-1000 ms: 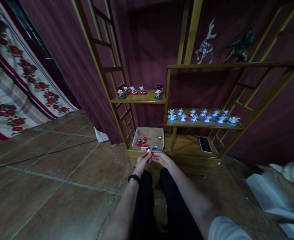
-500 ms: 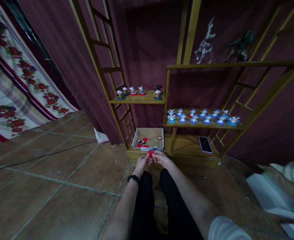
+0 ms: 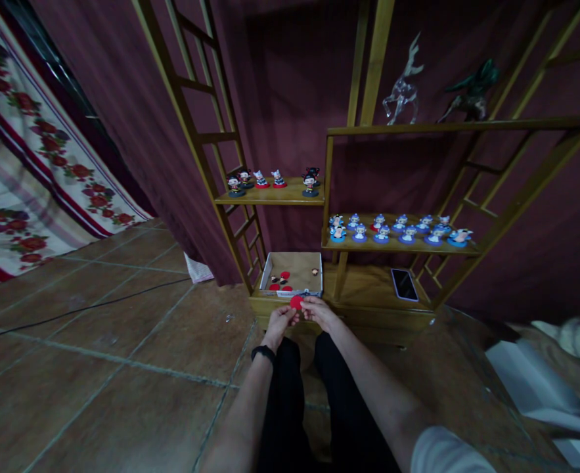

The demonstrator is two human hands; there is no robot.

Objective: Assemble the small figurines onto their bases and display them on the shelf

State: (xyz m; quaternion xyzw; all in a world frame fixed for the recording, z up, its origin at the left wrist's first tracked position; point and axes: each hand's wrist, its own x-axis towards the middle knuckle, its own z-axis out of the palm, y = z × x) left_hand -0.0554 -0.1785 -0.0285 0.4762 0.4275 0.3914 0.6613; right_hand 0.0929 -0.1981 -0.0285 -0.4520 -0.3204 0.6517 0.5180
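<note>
A small round red disc (image 3: 296, 302), like the bases under some figurines, is pinched between my two hands just in front of the box. My left hand (image 3: 282, 319) grips its lower left edge, and my right hand (image 3: 320, 311) holds it from the right. Right behind them stands a shallow open cardboard box (image 3: 299, 261) on the cabinet's low ledge. Inside lie several red discs (image 3: 284, 275) and a few small dark figurine pieces (image 3: 315, 271). The fingertips partly cover the disc's edges.
Small figurines stand on the upper left shelf (image 3: 280, 195), and blue and purple ones on the right shelf (image 3: 402, 246). A phone (image 3: 404, 284) lies on the low ledge. Higher up are a clear deer figure (image 3: 402, 92) and a dark green statue (image 3: 477, 89). A cable (image 3: 97, 303) crosses the floor.
The red disc has turned slightly between my fingers and now shows more of its flat face. Both hands stay in nearly the same place; the view has shifted very little.
</note>
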